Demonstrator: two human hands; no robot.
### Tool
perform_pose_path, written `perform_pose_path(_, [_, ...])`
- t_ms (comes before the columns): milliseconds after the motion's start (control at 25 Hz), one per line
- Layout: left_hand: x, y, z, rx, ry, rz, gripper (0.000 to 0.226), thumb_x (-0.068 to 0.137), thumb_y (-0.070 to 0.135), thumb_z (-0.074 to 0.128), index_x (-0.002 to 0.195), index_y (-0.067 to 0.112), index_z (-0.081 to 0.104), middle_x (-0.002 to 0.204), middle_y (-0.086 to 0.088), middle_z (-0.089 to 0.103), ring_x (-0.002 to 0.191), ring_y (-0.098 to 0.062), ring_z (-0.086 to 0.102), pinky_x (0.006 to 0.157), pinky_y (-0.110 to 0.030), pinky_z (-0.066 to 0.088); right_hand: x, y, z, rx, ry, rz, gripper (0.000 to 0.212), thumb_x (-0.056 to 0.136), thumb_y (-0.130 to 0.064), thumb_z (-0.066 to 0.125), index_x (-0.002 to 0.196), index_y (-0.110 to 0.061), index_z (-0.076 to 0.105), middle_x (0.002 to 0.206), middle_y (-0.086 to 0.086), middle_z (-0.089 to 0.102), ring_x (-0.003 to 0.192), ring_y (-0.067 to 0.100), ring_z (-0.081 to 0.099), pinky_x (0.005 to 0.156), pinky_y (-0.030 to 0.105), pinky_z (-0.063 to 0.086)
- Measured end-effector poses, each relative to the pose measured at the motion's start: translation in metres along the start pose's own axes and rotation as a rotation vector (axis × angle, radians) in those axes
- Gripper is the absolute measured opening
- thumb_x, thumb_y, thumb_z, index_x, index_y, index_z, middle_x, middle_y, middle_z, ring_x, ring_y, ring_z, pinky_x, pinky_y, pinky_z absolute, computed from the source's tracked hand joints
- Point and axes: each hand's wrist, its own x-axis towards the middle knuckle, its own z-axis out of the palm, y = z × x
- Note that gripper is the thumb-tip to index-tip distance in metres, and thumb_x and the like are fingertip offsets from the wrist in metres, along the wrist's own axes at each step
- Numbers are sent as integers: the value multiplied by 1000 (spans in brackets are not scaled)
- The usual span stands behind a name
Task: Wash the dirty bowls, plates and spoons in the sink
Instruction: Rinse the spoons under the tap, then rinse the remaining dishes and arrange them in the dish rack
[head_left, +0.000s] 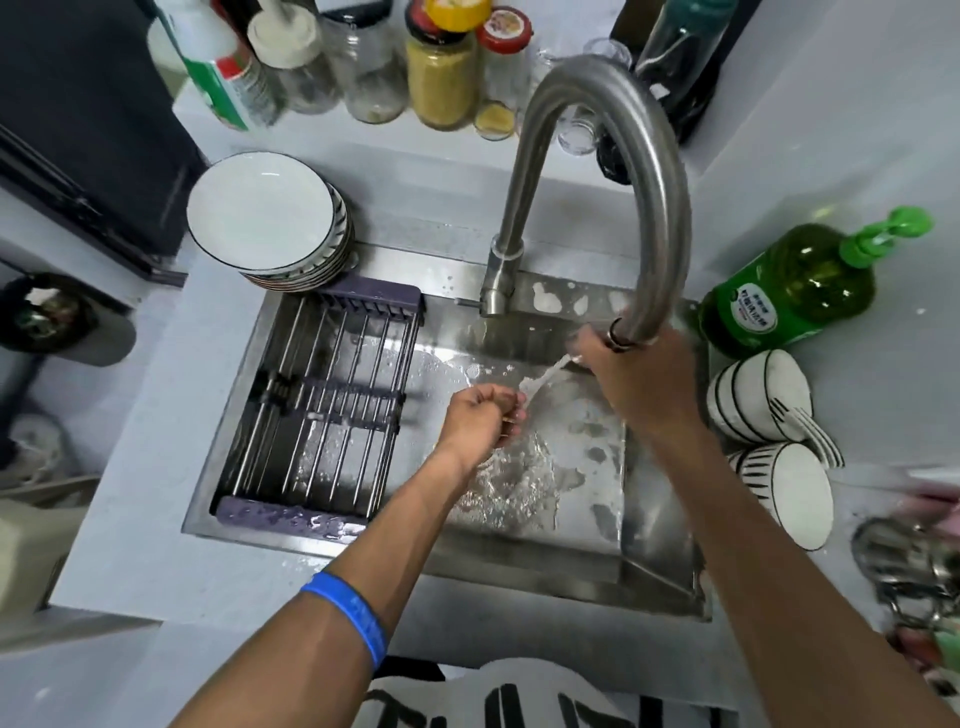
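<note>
My left hand (480, 422) is over the steel sink (660, 561) with fingers curled, pinching what looks like a thin pale spoon (527, 391), blurred by the running water (553, 370). My right hand (636, 382) grips the end of the curved faucet spout (667, 218), aiming the stream left onto the spoon. A stack of white plates (260, 210) rests on the counter at the sink's back left. Striped white bowls (761, 395) lie on their sides right of the sink, with pale forks or spoons (808, 423) resting against them.
A dark wire drying rack (322, 410) spans the sink's left half. A green dish soap bottle (795, 288) lies tilted at the right. Jars and bottles (441, 78) line the back ledge. Metal utensils (909, 561) sit at the far right.
</note>
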Motion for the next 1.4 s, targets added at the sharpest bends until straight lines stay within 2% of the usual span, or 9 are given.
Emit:
perform_pose_path(160, [7,4,-16,36,20,-3,24,104,8,48,91,13,67,77,-2,70,61,-12,59,58,-23,47,29,8,-5,176,101,26,19,82,-24,68,73,-22,50,67,7,64,56,15,63,47,23,47])
perform_pose_path(320, [16,3,-19,71,42,-12,26,104,7,47,89,13,68,76,-1,69,60,-10,60,51,-17,47,50,25,-10,182,82,-52,23,84,-28,66,89,-11,52,79,12,67,68,27,68,54,36,56])
perform_pose_path(480, [19,1,-17,70,41,-22,25,104,7,47,90,12,67,75,-3,67,58,-11,57,51,-21,43,49,24,-2,243,94,-49,23,85,-25,66,91,-9,52,79,13,68,65,28,67,50,24,48])
perform_pose_path(680, [18,-5,-13,78,44,-46,23,104,8,47,94,10,67,72,1,70,62,-14,58,56,-23,46,49,16,-9,294,144,-89,21,88,-11,66,85,-21,48,73,-4,61,54,-1,57,48,13,44])
perform_pose_path(840, [16,-13,-12,78,37,-34,23,103,7,47,92,11,67,79,-4,69,63,-14,59,62,-25,50,57,16,-24,230,145,-120,27,90,-11,63,81,-30,45,74,-9,59,55,-3,57,50,14,49])
perform_pose_path(1000, [16,-23,-11,75,52,-27,26,102,6,48,86,13,67,72,-2,68,62,-16,59,64,-30,46,72,16,-45,72,193,-166,38,87,-12,64,69,-33,39,65,-16,47,56,-15,52,54,1,34])
perform_pose_path(1160, [17,-30,-12,71,55,-40,25,100,5,50,85,13,68,70,-2,69,62,-17,59,64,-29,48,92,26,-62,-174,168,-126,35,84,-28,65,62,-29,37,63,-12,47,62,6,48,61,19,36])
perform_pose_path(1240, [15,-31,-13,60,50,-48,22,100,4,49,90,10,67,74,-5,68,61,-17,58,59,-24,50,100,30,-70,-290,152,-117,36,85,-34,64,62,-28,38,68,0,55,69,17,53,66,31,42])
perform_pose_path(1400, [11,-33,-18,79,56,-41,19,101,4,47,97,7,66,80,-9,66,61,-15,58,53,-18,47,112,34,-78,-502,121,-129,25,88,-38,59,75,-21,45,80,6,58,72,20,48,68,27,32])
